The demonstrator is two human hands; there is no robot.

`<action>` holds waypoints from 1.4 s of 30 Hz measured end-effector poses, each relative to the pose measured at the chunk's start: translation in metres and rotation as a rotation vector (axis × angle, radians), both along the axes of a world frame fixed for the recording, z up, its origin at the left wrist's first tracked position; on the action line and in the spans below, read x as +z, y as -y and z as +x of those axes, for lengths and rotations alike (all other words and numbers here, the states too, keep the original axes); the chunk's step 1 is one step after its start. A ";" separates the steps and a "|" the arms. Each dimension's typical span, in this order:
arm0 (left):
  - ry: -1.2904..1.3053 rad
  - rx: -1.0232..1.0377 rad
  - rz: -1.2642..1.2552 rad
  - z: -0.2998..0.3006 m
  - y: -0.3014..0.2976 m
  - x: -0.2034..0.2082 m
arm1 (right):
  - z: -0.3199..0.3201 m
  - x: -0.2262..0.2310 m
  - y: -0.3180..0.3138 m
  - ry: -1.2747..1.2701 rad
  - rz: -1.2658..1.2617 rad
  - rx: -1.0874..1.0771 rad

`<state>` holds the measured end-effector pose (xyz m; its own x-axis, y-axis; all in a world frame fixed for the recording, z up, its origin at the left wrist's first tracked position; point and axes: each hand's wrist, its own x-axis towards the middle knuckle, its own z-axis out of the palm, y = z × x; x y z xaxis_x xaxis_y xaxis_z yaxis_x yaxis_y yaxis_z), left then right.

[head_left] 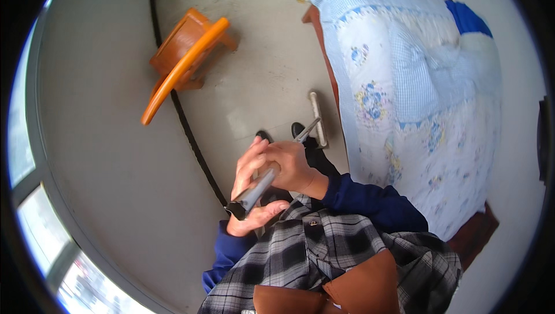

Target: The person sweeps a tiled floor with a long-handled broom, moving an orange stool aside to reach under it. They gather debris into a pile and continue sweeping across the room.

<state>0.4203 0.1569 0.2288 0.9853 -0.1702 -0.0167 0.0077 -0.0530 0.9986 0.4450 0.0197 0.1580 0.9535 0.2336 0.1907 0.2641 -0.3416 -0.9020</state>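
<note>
A mop slants down from my hands to the floor, its light pole (256, 190) ending in a black tip near my body. Its narrow whitish head (317, 120) lies beside my right foot, close to the bed. My right hand (287, 165) is wrapped round the pole below the top end. My left hand (245, 171) curves about the upper part, thumb on the near side, its fingers against my right hand. Part of the left palm is hidden behind the pole.
A bed with a blue and white flowered quilt (376, 100) stands at the right. An orange-brown wooden chair (185, 54) is at the far left, by the wall (104, 83). Windows (43, 227) line the left edge. My dark shoes (298, 129) are on the grey floor (260, 54).
</note>
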 end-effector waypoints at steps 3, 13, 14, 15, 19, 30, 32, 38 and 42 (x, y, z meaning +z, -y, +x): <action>-0.045 0.096 -0.354 0.011 0.015 -0.021 | -0.011 -0.017 0.006 -0.030 -0.130 -0.087; -0.293 -0.168 -0.705 -0.014 -0.009 -0.155 | -0.082 -0.146 0.002 -0.183 -0.360 -0.294; -0.317 -0.167 -0.731 -0.019 -0.012 -0.169 | -0.090 -0.159 0.002 -0.227 -0.371 -0.288; -0.331 -0.167 -0.754 -0.023 -0.014 -0.179 | -0.098 -0.169 0.003 -0.258 -0.397 -0.291; -0.486 -0.210 -0.796 -0.042 -0.015 -0.240 | -0.143 -0.241 0.025 -0.377 -0.528 -0.298; 0.106 -0.010 -0.515 0.075 -0.116 -0.175 | 0.056 -0.250 -0.088 0.168 -0.148 -0.164; 0.268 -0.016 -0.424 0.062 -0.121 -0.150 | 0.075 -0.222 -0.101 0.188 -0.089 -0.044; 0.198 0.249 -0.499 0.008 -0.136 -0.139 | 0.032 -0.190 -0.101 0.032 -0.102 0.085; -0.091 0.162 -0.768 -0.005 -0.118 -0.219 | -0.041 -0.253 -0.058 -0.175 -0.324 0.049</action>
